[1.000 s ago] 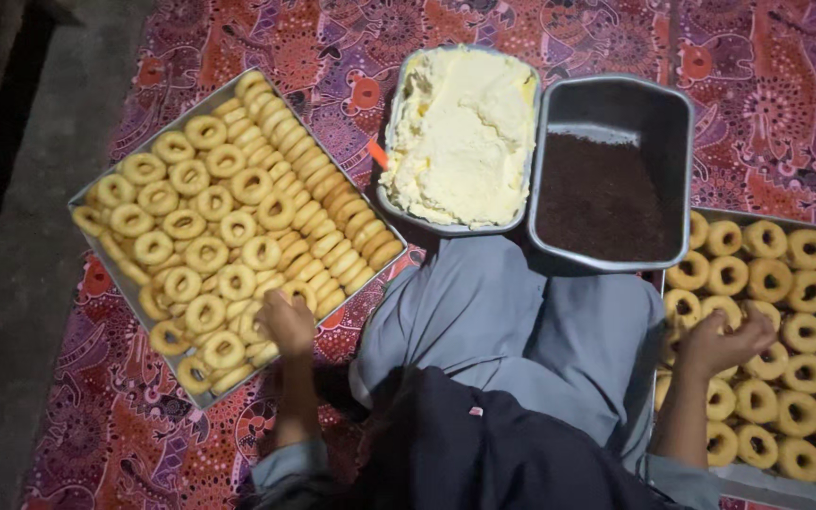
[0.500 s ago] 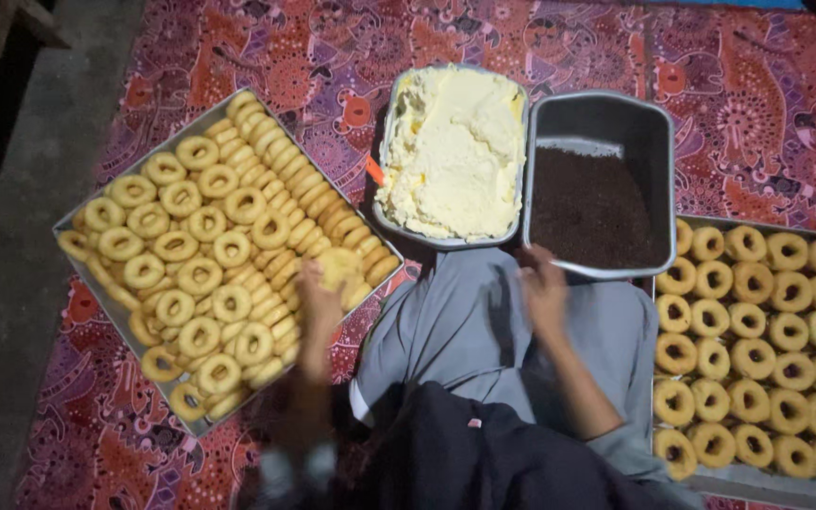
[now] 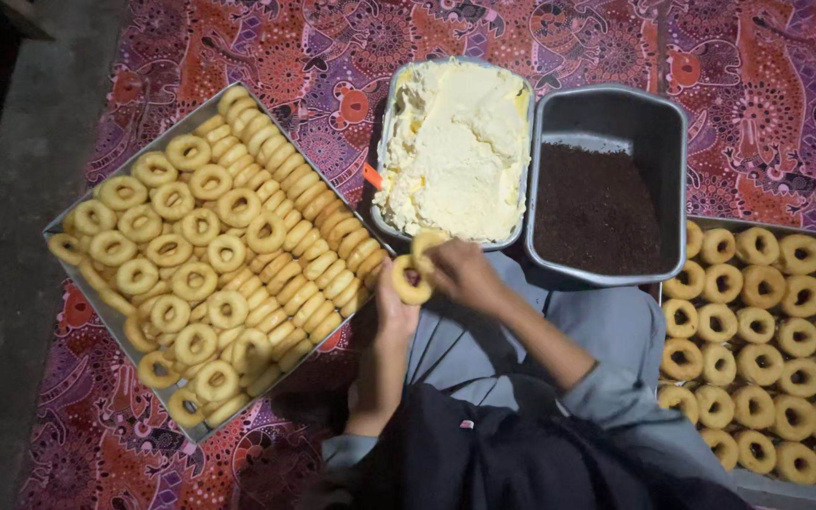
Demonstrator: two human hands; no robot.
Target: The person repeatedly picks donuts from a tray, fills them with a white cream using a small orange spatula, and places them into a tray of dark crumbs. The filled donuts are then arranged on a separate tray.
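Head view, entries as follows.

Ring pastry (image 3: 409, 280): pale golden, hollow centre, held above the lap just before the near rim of the cream tub (image 3: 384, 161). Left hand (image 3: 395, 307) with grip closed round its outer edge from below; right hand (image 3: 465, 274) with grip pinched on a second ring (image 3: 424, 243) just above, the two rings touching or nearly so. Judged light, dry-crusted, brittle; likely to crack if squeezed across the hole. Best taken by the outer rim, thumb opposed to fingers, light pressure only.

Cream tub: rectangular, heaped with soft pale-yellow filling, small orange tool at its left edge. Judged sticky, likely to make fingers slippery.

Dark tub (image 3: 606, 113): grey, touching the cream tub on the right, partly filled with fine dark-brown sprinkles.

Left tray (image 3: 57, 222): metal, set at an angle, packed with rings lying flat and rows stood on edge.

Right tray (image 3: 710, 225): rings in flat rows, partly cut off by frame edge.

Patterned cloth (image 3: 767, 94): red and purple, spread on the floor under everything.

Obstructions: tubs close ahead of hands, trays tight on both sides, knees in grey fabric beneath.
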